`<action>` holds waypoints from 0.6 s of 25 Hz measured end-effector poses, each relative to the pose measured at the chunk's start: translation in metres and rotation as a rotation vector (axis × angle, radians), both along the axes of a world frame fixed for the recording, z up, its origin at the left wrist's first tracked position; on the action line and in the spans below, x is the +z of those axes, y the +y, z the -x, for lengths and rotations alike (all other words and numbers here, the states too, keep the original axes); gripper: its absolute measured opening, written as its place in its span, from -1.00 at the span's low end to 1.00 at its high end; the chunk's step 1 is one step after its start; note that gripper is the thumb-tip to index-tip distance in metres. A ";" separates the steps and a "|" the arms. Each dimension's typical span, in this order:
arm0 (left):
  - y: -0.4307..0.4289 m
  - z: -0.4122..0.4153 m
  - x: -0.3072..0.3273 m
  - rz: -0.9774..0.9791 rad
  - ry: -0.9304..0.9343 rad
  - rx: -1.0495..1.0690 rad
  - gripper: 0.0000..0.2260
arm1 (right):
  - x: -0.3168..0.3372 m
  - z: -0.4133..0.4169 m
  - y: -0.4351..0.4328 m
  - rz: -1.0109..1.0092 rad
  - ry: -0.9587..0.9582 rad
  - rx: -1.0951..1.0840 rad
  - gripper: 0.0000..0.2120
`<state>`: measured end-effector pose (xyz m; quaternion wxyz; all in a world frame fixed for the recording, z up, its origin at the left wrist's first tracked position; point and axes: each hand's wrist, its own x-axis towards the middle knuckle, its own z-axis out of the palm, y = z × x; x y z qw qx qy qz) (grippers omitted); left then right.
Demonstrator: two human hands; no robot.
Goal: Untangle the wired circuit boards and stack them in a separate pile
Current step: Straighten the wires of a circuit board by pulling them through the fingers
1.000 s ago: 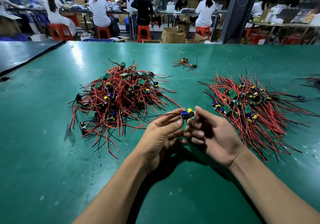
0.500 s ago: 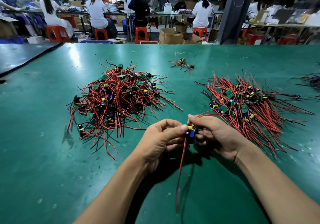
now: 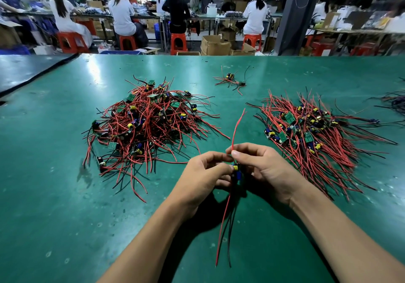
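Note:
A small circuit board with a yellow and a blue capacitor hangs between my hands above the green table. My left hand pinches the board at its yellow part. My right hand pinches one of its red wires, which stands upward; other red and black wires hang down toward me. A tangled heap of wired boards lies to the left. A flatter, combed-out pile of wired boards lies to the right.
A small separate bunch of wired boards lies further back in the middle. More wires show at the right edge. Beyond the table's far edge, people sit on red stools at other benches, with cardboard boxes on the floor.
The board turned upright between my hands and dropped a little toward me. One red wire now sticks up from my right hand; the other wires hang down, as half a second ago.

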<state>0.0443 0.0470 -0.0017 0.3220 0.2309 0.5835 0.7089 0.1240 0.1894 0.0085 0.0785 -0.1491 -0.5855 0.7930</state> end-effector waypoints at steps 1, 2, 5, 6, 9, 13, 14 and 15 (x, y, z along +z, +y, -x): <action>0.001 -0.001 0.001 0.001 -0.005 -0.008 -0.86 | -0.001 0.001 -0.003 0.025 0.018 0.005 -0.83; 0.002 -0.001 0.001 -0.002 -0.011 -0.010 -0.84 | -0.002 0.002 -0.005 0.037 0.030 0.007 -0.84; 0.003 -0.003 0.001 -0.010 0.029 0.021 -0.81 | -0.005 0.004 -0.009 0.067 0.047 0.010 -0.84; 0.003 -0.003 0.000 -0.012 0.051 0.038 -0.82 | -0.004 0.005 -0.010 0.094 0.054 0.015 -0.84; 0.003 -0.003 -0.001 -0.004 0.072 0.077 -0.85 | -0.002 0.005 -0.012 0.090 0.065 -0.002 -0.90; 0.003 -0.005 -0.001 0.010 0.098 0.120 -0.87 | -0.003 0.003 -0.012 -0.076 0.028 -0.044 -0.87; 0.003 -0.005 -0.001 0.014 0.107 0.131 -0.88 | -0.004 0.003 -0.011 -0.082 0.025 -0.046 -0.84; 0.003 -0.005 -0.001 0.015 0.111 0.136 -0.88 | -0.005 0.003 -0.011 -0.068 0.022 -0.040 -0.82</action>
